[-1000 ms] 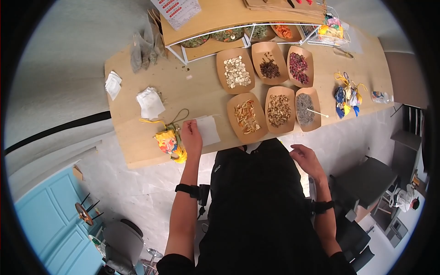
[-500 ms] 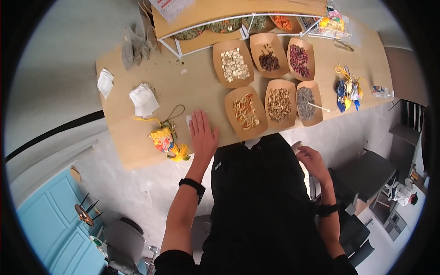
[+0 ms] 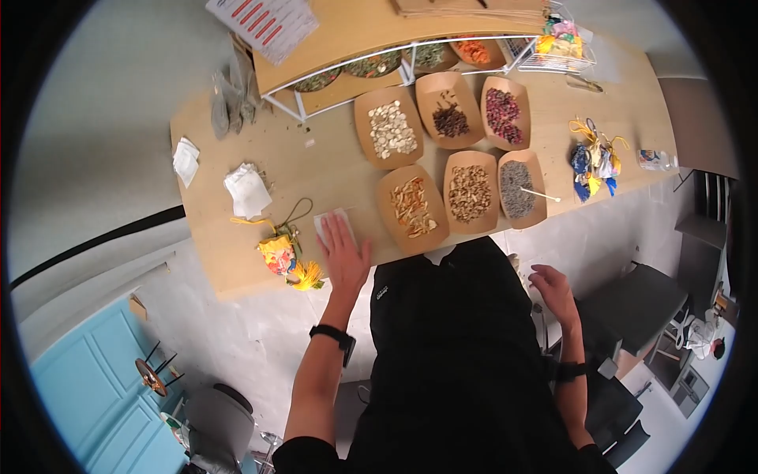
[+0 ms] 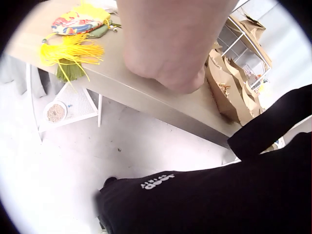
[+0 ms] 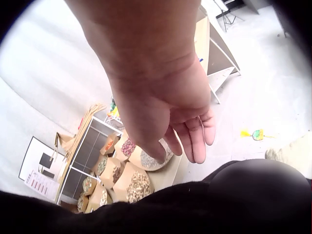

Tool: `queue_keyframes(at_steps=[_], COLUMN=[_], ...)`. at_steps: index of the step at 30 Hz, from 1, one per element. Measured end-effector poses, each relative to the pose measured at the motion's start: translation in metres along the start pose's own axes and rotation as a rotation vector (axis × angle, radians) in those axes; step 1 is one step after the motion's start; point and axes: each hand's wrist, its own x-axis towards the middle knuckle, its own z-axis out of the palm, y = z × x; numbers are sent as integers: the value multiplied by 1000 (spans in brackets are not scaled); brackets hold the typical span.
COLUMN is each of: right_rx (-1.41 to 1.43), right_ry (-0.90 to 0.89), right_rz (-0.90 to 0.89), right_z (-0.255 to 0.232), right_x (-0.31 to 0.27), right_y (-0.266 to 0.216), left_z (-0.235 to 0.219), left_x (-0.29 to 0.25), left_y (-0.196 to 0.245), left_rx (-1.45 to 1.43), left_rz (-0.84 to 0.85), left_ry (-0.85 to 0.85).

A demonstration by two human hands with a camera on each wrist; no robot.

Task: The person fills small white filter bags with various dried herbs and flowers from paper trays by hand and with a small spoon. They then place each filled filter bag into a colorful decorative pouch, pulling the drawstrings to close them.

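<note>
since the first head frame, your left hand (image 3: pixel 344 257) has gone from bunched beside the white piece (image 3: pixel 319 224) to laid over it, near the table (image 3: pixel 316 182) edge. its fingers are straight, thumb apart, gripping nothing — the flat palm probably keeps the piece smooth and in place; i cannot tell whether anything lies underneath. your right hand (image 3: pixel 555 292) hangs off the table, fingers loosely bent and holding nothing, likely just resting. the yellow pouch (image 3: pixel 278 254) sits left of the piece, the white stack (image 3: pixel 247 192) beyond it, both probably within easy reach. the stick (image 3: pixel 541 194) leans out over the grey tray's rim — handy to pick up, i'd judge.
</note>
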Motion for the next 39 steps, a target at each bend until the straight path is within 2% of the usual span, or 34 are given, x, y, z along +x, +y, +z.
queue_keyframes(at_steps=[2, 4, 6, 7, 8, 9, 10, 12, 14, 17, 20, 21, 23, 24, 25, 26, 29, 31, 35, 37, 38, 39], right_rx=[9, 18, 77, 55, 130, 157, 175, 217, 244, 253, 242, 230, 138, 58, 84, 103, 122, 141, 201, 232, 232, 249], right_ry=[28, 68, 76, 80, 111, 134, 177, 241, 288, 335, 452, 504, 603, 649, 617, 554, 423, 148, 231, 420, 426, 520], right_rz=[-27, 40, 1, -14, 36, 3, 9, 36, 39, 64, 41, 8, -53, -83, -30, -4, 53, 115, 82, 1, 1, -70], right_z=[-16, -37, -60, -74, -87, -101, -116, -155, -187, -235, -276, -288, -310, -318, -325, -330, -329, -332, -335, -342, -346, -350], right_x=[12, 20, 39, 52, 56, 65, 72, 88, 113, 149, 197, 213, 252, 273, 282, 287, 293, 302, 298, 284, 277, 269], right_y=[11, 12, 40, 61, 59, 64, 64, 66, 80, 85, 99, 104, 124, 134, 125, 118, 91, 92, 88, 76, 71, 67], left_z=[-2, -4, 9, 9, 14, 26, 53, 43, 37, 47, 28, 31, 36, 33, 28, 22, 12, 17, 29, 16, 11, 5], left_x=[-18, -41, -71, -80, -88, -97, -121, -134, -136, -139, -115, -111, -109, -109, -109, -109, -116, -129, -150, -141, -133, -124], left_y=[4, 8, 7, 18, 28, 33, 12, 26, 57, 88, 145, 154, 166, 172, 179, 186, 201, 197, 179, 190, 193, 195], left_rx=[-83, -169, -265, -349, -416, -1251, -591, -335, -592, -606, -636, -632, -512, -502, -523, -544, -531, -520, -531, -581, -584, -589], left_rz=[-55, -81, -121, -223, -283, -661, -471, -669, -942, -985, -1052, -1063, -864, -877, -893, -908, -955, -985, -1046, -1042, -1036, -1028], left_ry=[84, 138, 168, 167, 209, 311, 247, 31, 65, 95, 91, 104, 194, 201, 130, 59, 79, 106, 87, 99, 96, 136])
